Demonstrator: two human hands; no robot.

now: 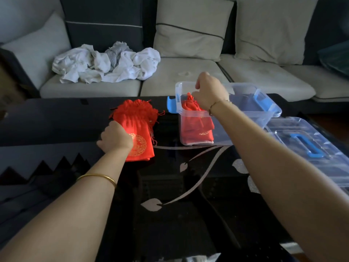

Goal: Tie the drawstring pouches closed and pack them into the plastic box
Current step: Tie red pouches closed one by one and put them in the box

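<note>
The right hand (210, 91) held a red pouch (197, 125) inside the plastic box (178, 87), fingers (196, 95) pinching its top to set it down, while the left hand (115, 138) curled its fingers round the pile of pouches (139, 118) on the surface (56, 120), maybe to take the next.

A pile of pouches (138, 133) is being borne by the counter (56, 120), the plastic box (255, 110) being kept just right of it, its lid (321, 163) farther right. One pouch (196, 127) is being contained in the box's left end. Behind, cloth (105, 63) is being borne by the sofa (179, 80).
</note>
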